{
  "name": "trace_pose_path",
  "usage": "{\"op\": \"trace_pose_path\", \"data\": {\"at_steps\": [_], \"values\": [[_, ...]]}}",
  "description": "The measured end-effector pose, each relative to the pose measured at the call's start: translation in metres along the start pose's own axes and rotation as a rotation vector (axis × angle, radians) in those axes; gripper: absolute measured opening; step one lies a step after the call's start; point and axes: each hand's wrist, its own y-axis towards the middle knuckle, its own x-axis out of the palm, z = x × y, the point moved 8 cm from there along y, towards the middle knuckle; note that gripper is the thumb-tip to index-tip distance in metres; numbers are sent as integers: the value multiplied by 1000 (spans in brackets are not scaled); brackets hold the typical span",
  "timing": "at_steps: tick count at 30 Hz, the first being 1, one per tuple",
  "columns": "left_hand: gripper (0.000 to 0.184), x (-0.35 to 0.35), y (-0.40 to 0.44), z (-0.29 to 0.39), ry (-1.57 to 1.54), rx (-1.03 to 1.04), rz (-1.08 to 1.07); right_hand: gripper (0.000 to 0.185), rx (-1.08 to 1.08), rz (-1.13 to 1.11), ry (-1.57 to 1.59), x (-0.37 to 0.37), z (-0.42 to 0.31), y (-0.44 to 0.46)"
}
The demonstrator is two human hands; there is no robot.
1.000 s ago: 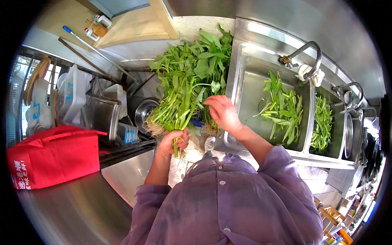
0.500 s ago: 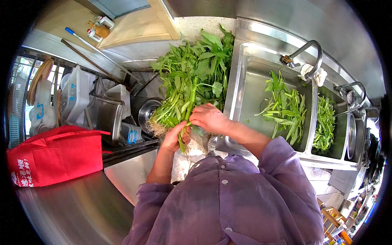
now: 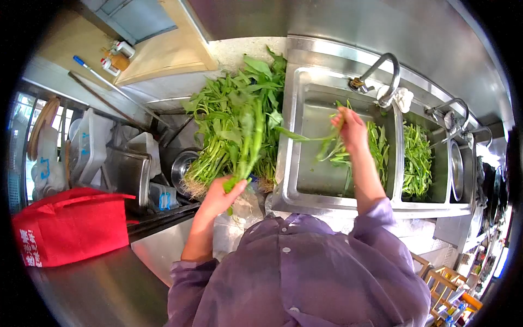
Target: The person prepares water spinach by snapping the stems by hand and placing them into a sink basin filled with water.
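My left hand [image 3: 220, 197] is closed around the lower stems of several water spinach stalks [image 3: 251, 143], which lean upward and look slightly smeared by motion. Behind them lies a big heap of leafy water spinach [image 3: 220, 109] with pale roots [image 3: 195, 185] at its near end. Over the left sink basin [image 3: 316, 117], my right hand [image 3: 353, 129] pinches a torn water spinach sprig [image 3: 327, 143], its long stem trailing left past the rim. Below and beside that hand, loose cut greens [image 3: 378, 155] rest in the same basin.
More greens [image 3: 417, 161] fill the narrower middle basin. Curved faucets [image 3: 388, 68] arch over the sinks, one with white cloth [image 3: 402, 99] near it. At left are a red bag [image 3: 76, 226], white plastic baskets [image 3: 91, 143] and a metal bowl [image 3: 181, 169].
My right hand has parted from the left and swung right over the sink with a sprig. My left hand still grips the stalks. The whole view has shifted slightly.
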Motion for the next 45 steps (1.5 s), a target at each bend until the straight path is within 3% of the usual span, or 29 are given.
{"op": "trace_pose_path", "data": {"at_steps": [1, 3, 4, 8, 12, 20, 23, 24, 27, 30, 32, 38, 45], "values": [[33, -2, 0, 4, 198, 104, 84, 22, -102, 79, -521, -24, -14, 2], [33, -4, -3, 11, 364, 132, 78, 28, -625, 299, -1360, -37, -40, -15], [34, 0, -4, 15, 524, 167, 43, 26, -643, 244, -1371, -28, -41, -21], [30, 0, -9, 30, 639, 289, 128, 18, -841, -135, -1149, 55, -33, -64], [25, -4, -14, 39, 668, 247, 168, 21, -1067, -526, -1084, 152, -17, -134], [23, -19, -29, 30, 636, 351, 342, 23, -1131, -662, -1192, 191, 14, -162], [20, -31, -37, 2, 372, 309, 349, 27, -1228, -941, -1035, 197, 16, -198], [20, -34, -44, 2, 372, 311, 350, 27, -1231, -941, -1036, 194, 16, -200], [20, -51, -66, -30, -371, -67, 278, 28, -1140, -762, -1021, 180, 10, -178], [25, -71, -87, -41, -738, -135, 317, 24, -1052, -548, -1025, 172, -13, -141], [32, -78, -86, -28, -863, 3, 190, 22, -1073, -478, -969, 174, -29, -127], [36, -83, -81, -13, -1059, 97, -37, 19, -1069, -352, -784, 180, -76, -105], [33, -69, -64, -6, -1106, 102, -164, 24, -1194, -572, -966, 208, -70, -103]]}}
